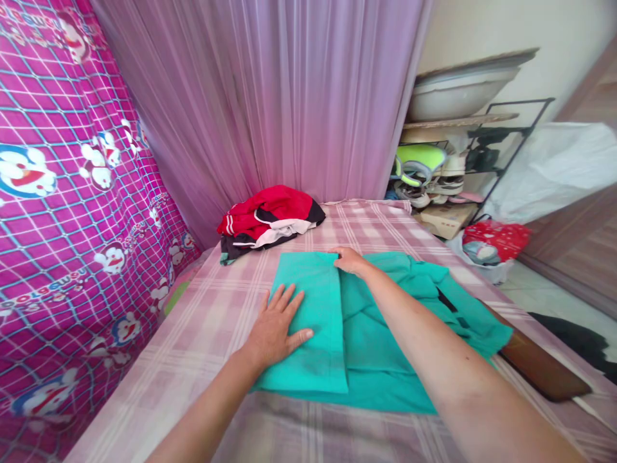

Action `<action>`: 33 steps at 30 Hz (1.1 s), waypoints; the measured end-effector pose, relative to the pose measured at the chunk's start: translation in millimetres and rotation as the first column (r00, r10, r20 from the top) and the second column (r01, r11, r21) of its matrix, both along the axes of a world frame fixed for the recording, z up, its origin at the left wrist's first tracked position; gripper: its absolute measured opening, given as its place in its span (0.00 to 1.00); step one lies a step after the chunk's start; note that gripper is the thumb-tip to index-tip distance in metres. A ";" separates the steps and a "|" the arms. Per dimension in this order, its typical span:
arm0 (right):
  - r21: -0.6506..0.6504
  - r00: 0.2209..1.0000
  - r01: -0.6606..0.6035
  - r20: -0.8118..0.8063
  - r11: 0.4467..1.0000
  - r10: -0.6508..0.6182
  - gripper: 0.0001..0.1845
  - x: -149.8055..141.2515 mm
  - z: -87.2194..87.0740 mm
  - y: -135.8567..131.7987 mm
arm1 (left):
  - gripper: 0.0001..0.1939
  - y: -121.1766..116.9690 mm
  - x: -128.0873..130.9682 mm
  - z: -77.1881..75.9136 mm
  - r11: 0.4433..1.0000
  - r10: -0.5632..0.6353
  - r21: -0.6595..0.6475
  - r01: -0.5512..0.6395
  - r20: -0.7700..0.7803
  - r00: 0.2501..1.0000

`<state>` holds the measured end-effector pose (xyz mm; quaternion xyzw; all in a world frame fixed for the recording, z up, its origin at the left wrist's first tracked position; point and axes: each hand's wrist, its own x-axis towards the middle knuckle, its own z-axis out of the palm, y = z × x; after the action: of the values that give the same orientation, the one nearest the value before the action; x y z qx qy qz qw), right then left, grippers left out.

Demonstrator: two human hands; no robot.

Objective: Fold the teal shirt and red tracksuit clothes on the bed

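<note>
A teal shirt [313,321] lies partly folded on a checked cloth, its left part turned over into a flat panel with a straight edge. My left hand [277,328] rests flat on this panel, fingers spread. At the panel's far right corner, my right hand [351,261] pinches the fabric between thumb and fingers. The shirt's right part is loose and creased, with a small black patch showing. My right forearm crosses over it and hides some of the fabric.
Red, black and white clothing [274,215] is heaped at the back. A brown phone-like object [544,366] with a white cable lies at the right edge of the checked cloth [193,354]. Curtains [289,96] hang behind; a shoe rack [511,141] stands at the right.
</note>
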<state>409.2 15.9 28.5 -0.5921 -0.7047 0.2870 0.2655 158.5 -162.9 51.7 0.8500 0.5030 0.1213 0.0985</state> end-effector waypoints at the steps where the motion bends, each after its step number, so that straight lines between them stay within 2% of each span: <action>1: -0.001 1.000 0.015 0.012 1.000 -0.015 0.31 1.3 1.1 1.2 | 0.44 0.1 -0.4 -7.1 1.000 -0.016 -0.011 0.015 -0.047 0.999; 6: -0.023 0.992 0.093 0.083 0.995 -0.090 0.30 12.6 0.2 3.3 | 0.45 -7.8 22.0 -29.7 0.998 -0.064 -0.029 0.062 -0.097 0.993; 10: -0.010 0.979 0.138 0.149 0.990 -0.135 0.28 15.7 -0.2 -5.5 | 0.45 -9.7 35.6 -33.9 0.994 -0.075 -0.089 0.067 -0.098 0.992; 13: 0.091 0.973 0.147 0.166 0.985 -0.160 0.31 0.8 15.1 -13.2 | 0.46 -9.2 37.2 -32.4 0.990 -0.074 -0.124 0.062 -0.101 0.992; 15: 0.253 0.982 0.006 0.182 0.968 -0.054 0.31 -20.0 29.0 -17.7 | 0.47 -9.4 37.4 -30.8 0.989 -0.066 -0.138 0.051 -0.105 0.992; 16: 0.325 0.975 -0.127 0.215 0.937 0.058 0.29 -32.8 34.5 -19.7 | 0.47 -9.7 37.6 -30.2 0.989 -0.060 -0.141 0.045 -0.106 0.993; 17: 0.341 0.946 -0.271 0.265 0.900 0.184 0.27 -46.3 38.1 -21.4 | 0.47 -10.0 37.9 -30.1 0.989 -0.056 -0.140 0.041 -0.104 0.993; 18: 0.306 0.899 -0.394 0.323 0.867 0.295 0.25 -59.5 39.2 -22.6 | 0.47 -10.3 38.1 -30.5 0.990 -0.053 -0.136 0.039 -0.098 0.994; 20: 0.161 0.820 -0.500 0.405 0.851 0.405 0.24 -82.1 34.1 -23.1 | 0.46 -10.6 38.2 -32.6 0.992 -0.053 -0.121 0.043 -0.081 0.995; 22: 0.030 0.794 -0.491 0.428 0.870 0.433 0.25 -96.2 21.6 -20.2 | 0.45 -10.5 38.0 -36.1 0.993 -0.054 -0.107 0.047 -0.066 0.996; 24: -0.034 0.799 -0.470 0.409 0.882 0.441 0.27 -102.1 7.1 -14.6 | 0.46 -10.0 37.7 -39.9 0.994 -0.053 -0.102 0.046 -0.063 0.997; 28: -0.047 0.802 -0.474 0.387 0.879 0.454 0.28 -103.6 -10.9 -4.6 | 0.46 -8.5 38.5 -44.1 0.994 -0.042 -0.105 0.035 -0.068 0.997; 33: 0.030 0.820 -0.446 0.414 0.894 0.395 0.27 -103.7 -4.6 -16.1 | 0.46 -7.7 40.4 -35.5 0.986 -0.028 -0.164 0.016 -0.074 0.997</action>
<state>305.6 -0.2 23.9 -0.4493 -0.8736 0.1672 0.0835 198.8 -170.6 16.3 0.8486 0.5052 0.0462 0.1502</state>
